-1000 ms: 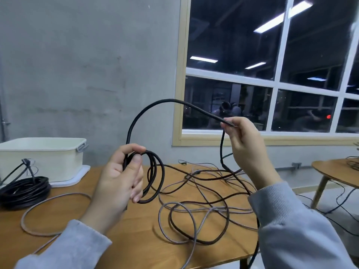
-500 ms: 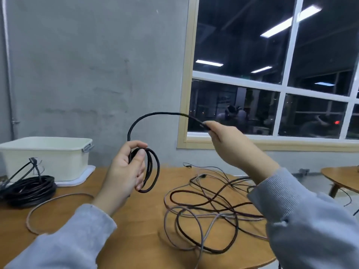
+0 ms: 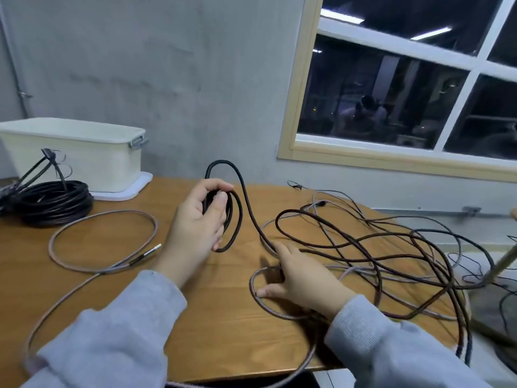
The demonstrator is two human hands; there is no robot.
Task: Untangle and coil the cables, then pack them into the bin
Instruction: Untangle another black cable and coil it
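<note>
The person stands at the wooden counter (image 3: 117,281) with a small coil of black cable (image 3: 233,219) gripped in the left hand (image 3: 200,219), fingers and thumb curled round a few finished loops held just above the wood. From that coil the same cable arches up, then runs down to the right hand (image 3: 299,275), which lies low on the counter over the strand with its fingers spread; whether it pinches the cable or only rests on it, I cannot tell from here. Beyond that hand sprawls the tangle (image 3: 391,256), dark and pale cables crossing one another over the right half of the counter and spilling off its near edge. A pinkish braided cable (image 3: 103,239) lies in one loose ring to the left, its metal plug end showing, and its tail trails back toward the person. At the far left a thick black bundle (image 3: 53,203) already sits wound, beside the white bin (image 3: 84,158), which rests on what looks like its lid. I cannot see inside the bin. By my reckoning the job is early: one bundle looks coiled, a second is only a few turns in, most of the tangle is untouched, and all the packing remains.
</note>
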